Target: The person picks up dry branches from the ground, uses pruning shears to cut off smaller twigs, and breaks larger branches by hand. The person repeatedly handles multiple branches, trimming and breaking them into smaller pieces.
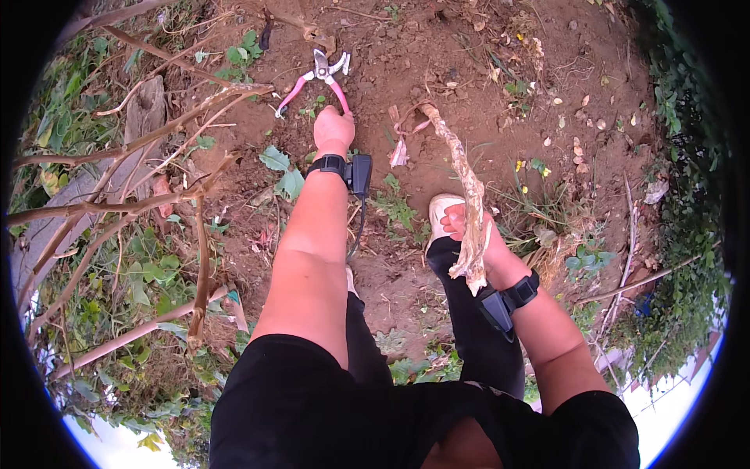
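Note:
A pair of pruning shears (321, 71) with pink handles lies spread apart, blades pointing away from me. My left hand (334, 128) is closed around the end of its right handle; the left handle sticks out free to the side. A gnarled, pale-barked piece of branch (466, 170) is in my right hand (489, 240), above my right shoe. Its ragged, broken end points back toward me. At its far end hangs a strip of faded pink cloth or ribbon (400, 149). The branch hides part of my right fingers.
Bare, forked branches (135, 205) reach in from the left over weeds and a grey slab (76, 205). My right shoe (443, 214) rests on brown soil (398, 70) with scattered dry leaves. Thin sticks (630, 252) and dense green creepers (685, 146) line the right side.

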Available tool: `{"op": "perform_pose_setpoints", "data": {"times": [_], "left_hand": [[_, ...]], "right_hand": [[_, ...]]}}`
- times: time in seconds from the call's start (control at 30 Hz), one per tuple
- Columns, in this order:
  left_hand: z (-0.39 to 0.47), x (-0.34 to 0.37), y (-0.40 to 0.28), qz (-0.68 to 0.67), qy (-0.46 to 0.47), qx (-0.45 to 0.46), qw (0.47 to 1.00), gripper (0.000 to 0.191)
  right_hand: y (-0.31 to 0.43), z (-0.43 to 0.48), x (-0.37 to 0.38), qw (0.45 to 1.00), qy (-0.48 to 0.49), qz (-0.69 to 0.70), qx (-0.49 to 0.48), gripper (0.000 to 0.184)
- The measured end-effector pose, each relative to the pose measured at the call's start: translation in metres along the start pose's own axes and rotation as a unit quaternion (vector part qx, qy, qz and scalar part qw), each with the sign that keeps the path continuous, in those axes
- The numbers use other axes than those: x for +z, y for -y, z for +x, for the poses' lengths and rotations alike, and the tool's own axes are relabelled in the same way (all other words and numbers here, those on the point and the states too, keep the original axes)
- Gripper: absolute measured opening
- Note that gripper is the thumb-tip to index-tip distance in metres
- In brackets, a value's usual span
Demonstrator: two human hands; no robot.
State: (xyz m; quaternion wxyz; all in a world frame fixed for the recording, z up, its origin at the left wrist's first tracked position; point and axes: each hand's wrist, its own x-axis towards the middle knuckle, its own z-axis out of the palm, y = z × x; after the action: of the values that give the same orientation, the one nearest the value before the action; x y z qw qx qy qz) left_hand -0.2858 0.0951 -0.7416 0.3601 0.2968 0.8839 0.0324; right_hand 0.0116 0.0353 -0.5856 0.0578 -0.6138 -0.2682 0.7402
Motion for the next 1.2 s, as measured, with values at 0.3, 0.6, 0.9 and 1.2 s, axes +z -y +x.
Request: {"op": "perform_pose_setpoints", "data": {"times": [0.3, 0.6, 0.9, 1.2], "left_hand": [[-0.038, -0.03, 0.028, -0.12, 0.014, 0.009, 0.993, 0.019], [-0.289, -0.151, 0.069, -0.494, 0.232, -0.135, 0.827, 0.007], [-0.439, -0.295, 0.056, -0.588, 0.354, -0.07, 0.724, 0.005], [-0.493, -0.343, 0.044, -0.571, 0.244, 0.062, 0.782, 0.002]], "right_hand": [[0.014, -0.046, -0.035, 0.998, -0.036, -0.055, 0.009, 0.021], [0.014, -0.143, 0.063, 0.959, 0.107, -0.261, 0.003, 0.054], [0.079, -0.209, 0.173, 0.975, 0.193, 0.047, -0.101, 0.083], [0.132, -0.301, 0.233, 0.956, 0.263, 0.129, 0.012, 0.046]]}}
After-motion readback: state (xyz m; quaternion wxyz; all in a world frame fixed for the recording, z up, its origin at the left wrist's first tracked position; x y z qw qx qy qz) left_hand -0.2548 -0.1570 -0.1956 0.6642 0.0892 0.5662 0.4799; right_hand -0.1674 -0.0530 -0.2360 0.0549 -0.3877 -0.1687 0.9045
